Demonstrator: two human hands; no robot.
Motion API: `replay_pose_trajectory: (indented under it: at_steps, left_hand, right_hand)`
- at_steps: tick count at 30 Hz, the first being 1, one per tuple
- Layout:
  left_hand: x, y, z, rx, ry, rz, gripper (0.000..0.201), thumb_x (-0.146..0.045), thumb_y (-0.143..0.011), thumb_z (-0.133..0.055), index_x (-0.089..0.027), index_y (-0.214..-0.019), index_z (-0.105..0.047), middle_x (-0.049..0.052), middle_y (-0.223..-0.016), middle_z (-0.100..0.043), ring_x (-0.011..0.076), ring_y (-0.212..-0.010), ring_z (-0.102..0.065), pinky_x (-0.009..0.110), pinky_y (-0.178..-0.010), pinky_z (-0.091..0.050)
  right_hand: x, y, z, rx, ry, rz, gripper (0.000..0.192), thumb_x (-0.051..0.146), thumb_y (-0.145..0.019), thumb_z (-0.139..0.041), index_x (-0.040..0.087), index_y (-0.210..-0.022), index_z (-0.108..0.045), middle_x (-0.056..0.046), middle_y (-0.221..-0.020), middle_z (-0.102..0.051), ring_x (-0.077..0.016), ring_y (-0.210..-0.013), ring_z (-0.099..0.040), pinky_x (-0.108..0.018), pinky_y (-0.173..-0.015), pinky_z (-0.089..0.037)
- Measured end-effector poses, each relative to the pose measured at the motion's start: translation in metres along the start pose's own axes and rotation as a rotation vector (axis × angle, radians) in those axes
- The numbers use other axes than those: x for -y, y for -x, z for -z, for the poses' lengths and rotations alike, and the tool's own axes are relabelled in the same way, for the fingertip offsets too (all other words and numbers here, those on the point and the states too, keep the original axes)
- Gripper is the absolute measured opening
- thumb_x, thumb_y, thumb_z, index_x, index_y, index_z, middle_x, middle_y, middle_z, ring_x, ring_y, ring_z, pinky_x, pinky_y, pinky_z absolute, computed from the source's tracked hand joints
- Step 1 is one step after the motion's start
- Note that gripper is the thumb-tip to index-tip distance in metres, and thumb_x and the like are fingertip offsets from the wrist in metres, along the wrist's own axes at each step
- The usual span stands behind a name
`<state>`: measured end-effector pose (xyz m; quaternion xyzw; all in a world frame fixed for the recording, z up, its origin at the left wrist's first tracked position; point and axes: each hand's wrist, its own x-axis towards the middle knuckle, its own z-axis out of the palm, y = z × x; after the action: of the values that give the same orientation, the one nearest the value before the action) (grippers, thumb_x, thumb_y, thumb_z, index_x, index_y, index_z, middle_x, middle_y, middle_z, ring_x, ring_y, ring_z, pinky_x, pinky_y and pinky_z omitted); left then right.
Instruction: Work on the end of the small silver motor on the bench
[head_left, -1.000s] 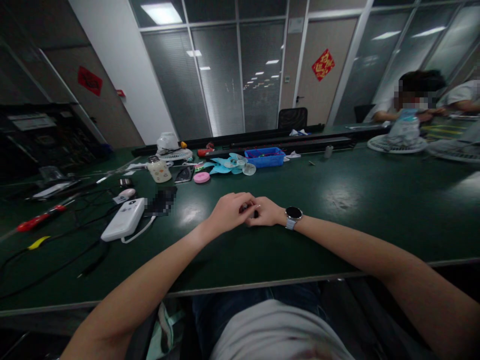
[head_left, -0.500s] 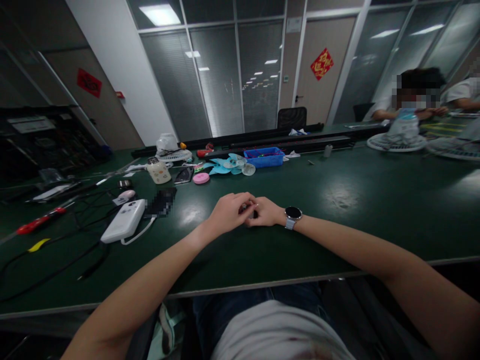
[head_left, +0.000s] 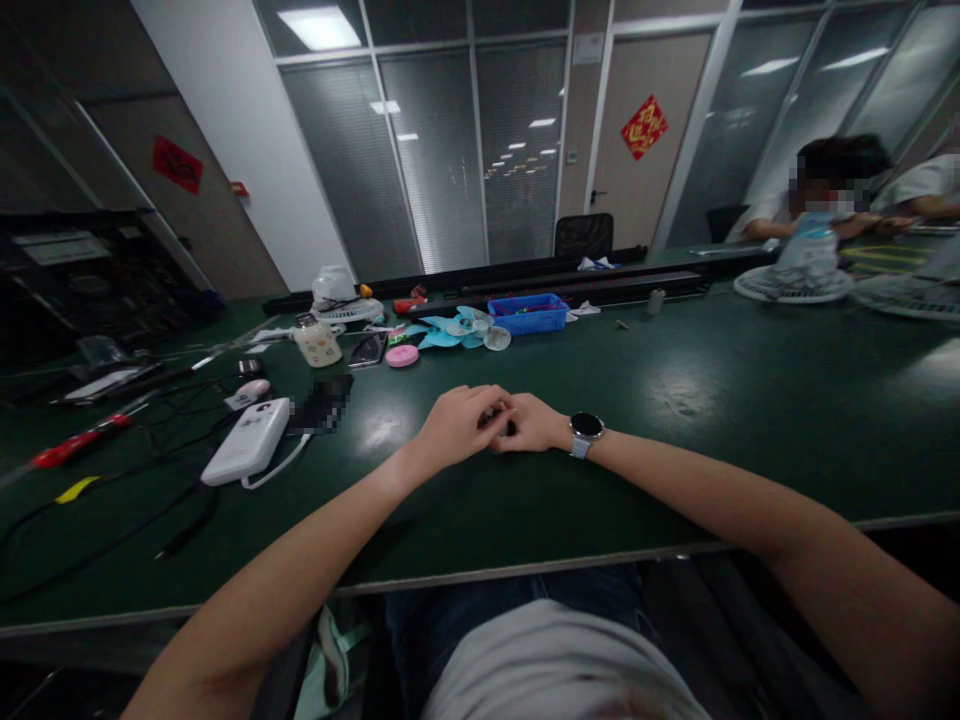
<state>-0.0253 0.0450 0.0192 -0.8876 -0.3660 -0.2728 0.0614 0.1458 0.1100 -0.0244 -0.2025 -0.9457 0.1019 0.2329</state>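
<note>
My left hand [head_left: 460,424] and my right hand [head_left: 527,422] meet over the table near its front edge, with their fingertips touching. The fingers of both are bent inward and closed together. A small dark patch shows between them; whether it is an object or shadow I cannot make out. My right wrist wears a round watch [head_left: 586,427] with a grey band. Nearest to the left hand lie a dark phone-like slab [head_left: 321,404], partly blurred out, and a white power bank [head_left: 247,441] with a white cable.
Farther back on the green table [head_left: 600,520] are a pink round lid [head_left: 402,356], blue fan blades [head_left: 442,331], a blue tray [head_left: 529,315] and a patterned jar [head_left: 318,342]. A red screwdriver [head_left: 82,441] and black cables lie left. Co-workers sit at far right behind fan parts [head_left: 795,284].
My two hands stay in the same place and pose. At far right, a co-worker's arms and head have shifted slightly.
</note>
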Motion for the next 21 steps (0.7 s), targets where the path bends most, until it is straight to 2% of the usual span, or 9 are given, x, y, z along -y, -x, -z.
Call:
replay_pose_trajectory:
  at_steps: [13, 21]
  left_hand:
    - [-0.0004, -0.0006, -0.0014, -0.001, -0.043, -0.021, 0.012, -0.025, -0.093, -0.051, -0.019, -0.102, -0.057, 0.003, -0.092, -0.071, 0.0162, -0.074, -0.065, 0.029, -0.072, -0.045]
    - [-0.0010, 0.0000, -0.0013, 0.024, -0.106, -0.038, 0.011, -0.025, -0.094, -0.049, -0.019, -0.100, -0.057, 0.003, -0.094, -0.071, 0.0175, -0.078, -0.065, 0.030, -0.072, -0.043]
  right_hand:
    - [0.0002, 0.0004, 0.0007, -0.004, 0.003, 0.013, 0.023, 0.036, -0.080, -0.063, 0.014, -0.074, -0.061, -0.003, -0.072, -0.063, -0.0148, -0.064, -0.057, -0.024, -0.061, -0.040]
    - [-0.0010, 0.0003, -0.0003, -0.005, 0.018, 0.002, 0.025, 0.035, -0.080, -0.064, 0.014, -0.067, -0.059, -0.002, -0.066, -0.060, -0.0136, -0.060, -0.054, -0.023, -0.058, -0.038]
